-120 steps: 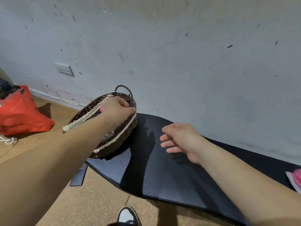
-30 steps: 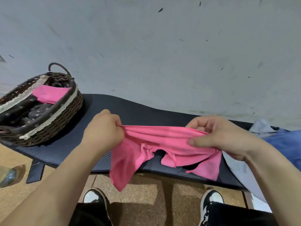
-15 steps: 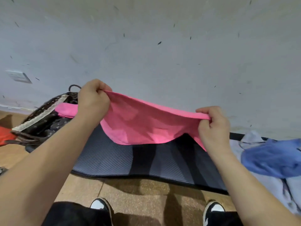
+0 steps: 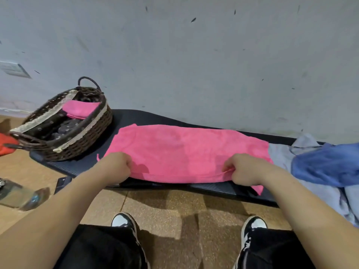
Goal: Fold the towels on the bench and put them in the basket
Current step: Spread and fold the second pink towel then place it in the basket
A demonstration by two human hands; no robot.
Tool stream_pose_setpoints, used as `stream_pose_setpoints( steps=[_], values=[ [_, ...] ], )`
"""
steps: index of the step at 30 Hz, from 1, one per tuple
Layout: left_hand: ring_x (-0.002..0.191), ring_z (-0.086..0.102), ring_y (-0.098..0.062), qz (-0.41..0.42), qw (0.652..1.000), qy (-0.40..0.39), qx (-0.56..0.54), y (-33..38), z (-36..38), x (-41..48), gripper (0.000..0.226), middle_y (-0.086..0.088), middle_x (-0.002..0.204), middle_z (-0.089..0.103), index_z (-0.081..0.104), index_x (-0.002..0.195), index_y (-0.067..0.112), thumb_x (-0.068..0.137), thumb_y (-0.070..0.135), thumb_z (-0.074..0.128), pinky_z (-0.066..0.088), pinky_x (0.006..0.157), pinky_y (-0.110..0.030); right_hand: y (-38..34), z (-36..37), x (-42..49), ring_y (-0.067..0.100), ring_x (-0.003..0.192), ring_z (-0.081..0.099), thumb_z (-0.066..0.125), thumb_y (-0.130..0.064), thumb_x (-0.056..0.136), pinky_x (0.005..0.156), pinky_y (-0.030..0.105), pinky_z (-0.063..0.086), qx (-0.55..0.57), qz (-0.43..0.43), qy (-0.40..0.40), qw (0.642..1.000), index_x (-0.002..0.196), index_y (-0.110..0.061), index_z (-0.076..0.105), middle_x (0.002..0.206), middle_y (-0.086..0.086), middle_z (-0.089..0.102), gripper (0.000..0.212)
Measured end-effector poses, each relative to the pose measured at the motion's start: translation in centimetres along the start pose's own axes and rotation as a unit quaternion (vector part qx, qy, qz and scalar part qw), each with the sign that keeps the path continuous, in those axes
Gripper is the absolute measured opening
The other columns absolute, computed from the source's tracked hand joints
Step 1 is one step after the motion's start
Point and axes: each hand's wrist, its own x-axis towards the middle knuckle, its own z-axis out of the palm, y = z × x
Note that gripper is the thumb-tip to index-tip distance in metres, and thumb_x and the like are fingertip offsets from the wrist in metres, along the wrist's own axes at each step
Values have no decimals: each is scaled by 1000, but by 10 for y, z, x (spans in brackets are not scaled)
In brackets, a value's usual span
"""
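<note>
The pink towel now lies flat on the bench, not up in the air like half a second ago.

The left hand and right hand have come down to its near edge, and each one pinches the cloth with curled fingers. The fingertips are tucked under, so they do not show. The basket sits at 10 o'clock from the towel, with a folded towel inside. At 3 o'clock a blue cloth is cut off by the picture edge. The towel's corner at 5 o'clock hangs over the bench edge. Bare bench shows between towel and basket.
</note>
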Motion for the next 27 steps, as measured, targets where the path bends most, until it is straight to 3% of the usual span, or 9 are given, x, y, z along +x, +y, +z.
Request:
stream_pose_setpoints(
  steps=[5, 8, 10, 13, 16, 19, 22, 24, 27],
  values=[
    [99, 65, -28, -9, 997, 11, 81, 6, -13, 2, 26, -5, 107, 72, 72, 103, 19, 84, 16, 54, 56, 87, -37, -6, -9, 13, 20, 94, 72, 66, -54, 79, 86, 41, 62, 30, -40, -6, 999, 112, -29, 71, 107, -6, 73, 41],
    [98, 65, -30, -23, 992, 77, 98, 6, -12, 23, 27, -6, 109, 67, 66, 108, 21, 88, 31, 51, 58, 87, -43, -21, -4, 38, 22, 115, 66, 58, -55, 93, 99, 40, 54, 57, -77, 142, 985, 122, -27, 70, 122, -3, 71, 41],
    [116, 59, -37, -2, 996, 71, 54, 14, -5, 42, 39, -11, 128, 58, 60, 126, 20, 92, 37, 52, 52, 101, -50, -36, 7, 57, 26, 136, 52, 56, -51, 97, 112, 41, 44, 79, -121, 189, 971, 143, -24, 57, 146, 5, 57, 53],
    [155, 13, -45, 4, 999, 21, 25, 31, 10, 61, 75, -15, 169, 12, 25, 160, 27, 97, 58, 51, 23, 122, -61, -53, 27, 79, 29, 160, 9, 52, -56, 100, 128, 44, 15, 47, -172, 142, 974, 162, -34, 26, 173, 9, 13, 71],
    [157, -13, -44, -15, 1000, -22, 13, 38, 26, 69, 91, -10, 172, -19, -3, 164, 31, 96, 73, 38, 5, 123, -68, -58, 38, 86, 26, 156, -26, 53, -70, 93, 128, 51, -6, -28, -149, 29, 988, 161, -45, -12, 169, -1, -27, 98],
    [156, -19, -43, 1, 999, -40, 31, 40, 33, 66, 102, -11, 170, -25, -14, 163, 31, 90, 81, 37, 1, 122, -69, -64, 32, 76, 27, 150, -37, 70, -71, 80, 126, 54, -12, -78, -89, -51, 992, 157, -43, -26, 160, -3, -43, 126],
    [156, 6, -44, 20, 998, -20, 60, 45, 25, 57, 98, -11, 172, 2, 9, 163, 33, 85, 80, 47, 19, 119, -64, -72, 18, 60, 32, 156, -23, 79, -58, 78, 126, 56, 4, -93, -39, -88, 991, 161, -40, -19, 168, -3, -30, 129],
    [139, 41, -39, 38, 994, 47, 94, 48, 17, 55, 70, -8, 150, 43, 46, 145, 31, 89, 72, 48, 38, 108, -53, -81, 9, 57, 32, 157, 15, 72, -60, 82, 120, 49, 30, -88, -36, -34, 995, 163, -37, 18, 170, 2, 13, 100],
    [111, 60, -32, 54, 987, 152, 0, 39, 2, 72, 38, -3, 116, 61, 68, 111, 21, 96, 49, 48, 53, 91, -44, -96, 6, 75, 24, 127, 55, 59, -60, 92, 98, 38, 49, 5, -87, 146, 986, 126, -26, 60, 130, 1, 55, 47]
  ],
)
